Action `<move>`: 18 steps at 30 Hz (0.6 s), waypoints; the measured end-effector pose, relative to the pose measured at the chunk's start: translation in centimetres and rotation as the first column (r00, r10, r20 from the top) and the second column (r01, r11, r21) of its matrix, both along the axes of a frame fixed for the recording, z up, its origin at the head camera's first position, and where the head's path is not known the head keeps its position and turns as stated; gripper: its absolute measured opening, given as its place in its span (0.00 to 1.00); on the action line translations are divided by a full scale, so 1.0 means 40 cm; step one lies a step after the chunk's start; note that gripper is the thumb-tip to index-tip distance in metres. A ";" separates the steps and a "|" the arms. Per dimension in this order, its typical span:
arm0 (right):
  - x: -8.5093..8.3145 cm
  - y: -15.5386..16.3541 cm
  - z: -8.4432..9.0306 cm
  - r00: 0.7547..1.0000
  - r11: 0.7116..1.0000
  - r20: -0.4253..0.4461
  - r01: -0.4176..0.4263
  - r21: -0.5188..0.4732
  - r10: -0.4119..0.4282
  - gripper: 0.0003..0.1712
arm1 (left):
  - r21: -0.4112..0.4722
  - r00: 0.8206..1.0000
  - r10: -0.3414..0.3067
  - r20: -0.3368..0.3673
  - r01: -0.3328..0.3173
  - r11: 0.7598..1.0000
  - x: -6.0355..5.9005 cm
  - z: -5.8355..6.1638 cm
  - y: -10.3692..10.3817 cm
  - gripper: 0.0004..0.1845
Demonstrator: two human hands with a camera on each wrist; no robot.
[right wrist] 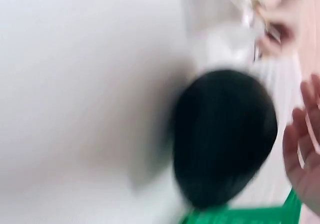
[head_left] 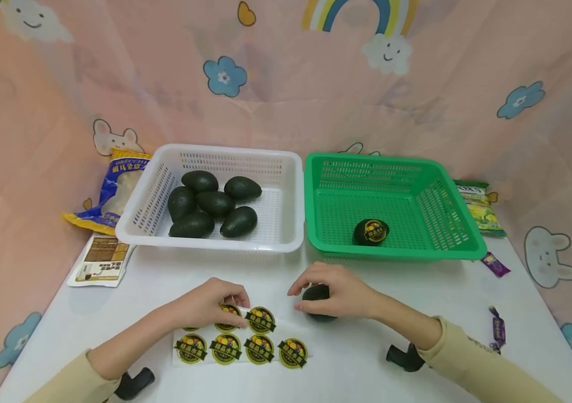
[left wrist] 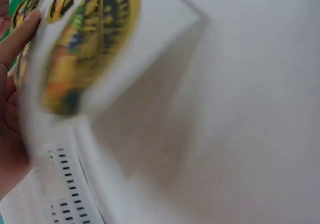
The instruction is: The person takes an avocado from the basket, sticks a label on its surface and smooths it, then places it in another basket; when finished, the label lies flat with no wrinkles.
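Note:
My left hand (head_left: 215, 305) pinches the upper edge of a white sheet of round black-and-gold stickers (head_left: 242, 348). In the left wrist view, the sheet's near corner lifts off the table, with a blurred sticker (left wrist: 92, 48) close to the camera. The right hand (head_left: 338, 291) is over a dark green avocado (head_left: 317, 293) on the table, its fingers loosely bent. In the right wrist view, a gap shows between the fingers (right wrist: 300, 134) and the avocado (right wrist: 225, 139). Part of the avocado is hidden under the hand in the head view.
Several avocados (head_left: 215, 204) lie in a white basket (head_left: 209, 244) at the back left. Beside it, a green basket (head_left: 397, 253) holds one stickered avocado (head_left: 370, 232). Snack bags (head_left: 115, 190) stand left; another packet (head_left: 482, 207) and wrapped candies (head_left: 495, 264) lie right.

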State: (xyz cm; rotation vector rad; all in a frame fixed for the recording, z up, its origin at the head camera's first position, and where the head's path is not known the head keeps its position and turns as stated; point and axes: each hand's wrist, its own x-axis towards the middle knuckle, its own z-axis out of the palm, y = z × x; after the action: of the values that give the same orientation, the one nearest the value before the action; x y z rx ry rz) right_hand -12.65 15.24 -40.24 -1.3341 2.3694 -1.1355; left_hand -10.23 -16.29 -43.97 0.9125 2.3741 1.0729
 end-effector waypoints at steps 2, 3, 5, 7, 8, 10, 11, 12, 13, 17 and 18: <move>0.019 -0.024 -0.006 0.995 1.000 -0.095 0.015 0.012 -0.014 0.09 | 0.023 0.999 -0.011 0.053 0.010 1.000 -0.007 0.009 0.016 0.11; 0.027 -0.032 -0.009 0.991 1.000 -0.132 0.021 0.017 -0.019 0.10 | 0.031 0.997 -0.015 0.074 0.013 0.999 -0.009 0.014 0.024 0.11; 0.038 -0.044 -0.019 0.983 1.000 -0.184 0.026 0.008 -0.024 0.09 | 0.052 0.993 -0.020 0.114 0.014 0.999 -0.013 0.020 0.036 0.11; 0.043 -0.051 -0.030 0.974 1.000 -0.225 0.021 -0.023 -0.025 0.07 | 0.072 0.989 -0.024 0.145 0.013 0.997 -0.014 0.024 0.043 0.11; 0.045 -0.052 -0.034 0.974 0.999 -0.226 0.013 -0.046 -0.023 0.06 | 0.084 0.987 -0.029 0.156 0.016 0.996 -0.015 0.025 0.046 0.11; 0.047 -0.051 -0.038 0.981 0.996 -0.194 0.000 -0.092 -0.018 0.06 | 0.089 0.984 -0.037 0.172 0.022 0.996 -0.015 0.025 0.047 0.11; 0.047 -0.049 -0.036 0.986 0.994 -0.166 0.007 -0.107 -0.024 0.06 | 0.084 0.984 -0.042 0.174 0.028 0.996 -0.015 0.025 0.046 0.11; 0.047 -0.045 -0.034 0.991 0.993 -0.131 0.016 -0.114 -0.031 0.06 | 0.071 0.985 -0.045 0.168 0.033 0.997 -0.015 0.022 0.046 0.12; 0.047 -0.039 -0.029 0.995 0.993 -0.087 0.042 -0.110 -0.052 0.06 | 0.051 0.988 -0.049 0.146 0.042 0.998 -0.015 0.019 0.046 0.13; 0.044 -0.011 -0.003 0.983 0.986 0.086 0.165 -0.038 -0.161 0.06 | -0.024 0.999 -0.027 -0.039 0.026 0.999 -0.005 0.016 0.059 0.22; 0.041 -0.004 0.002 0.978 0.983 0.101 0.185 -0.017 -0.182 0.06 | -0.005 0.997 -0.001 -0.071 0.000 1.000 -0.001 0.020 0.069 0.23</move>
State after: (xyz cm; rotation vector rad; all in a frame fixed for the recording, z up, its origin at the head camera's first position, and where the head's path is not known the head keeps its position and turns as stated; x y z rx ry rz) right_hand -11.00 15.08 -40.17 -1.0570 2.4530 -1.2543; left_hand -10.26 -13.53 -43.17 0.9650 2.4328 1.0502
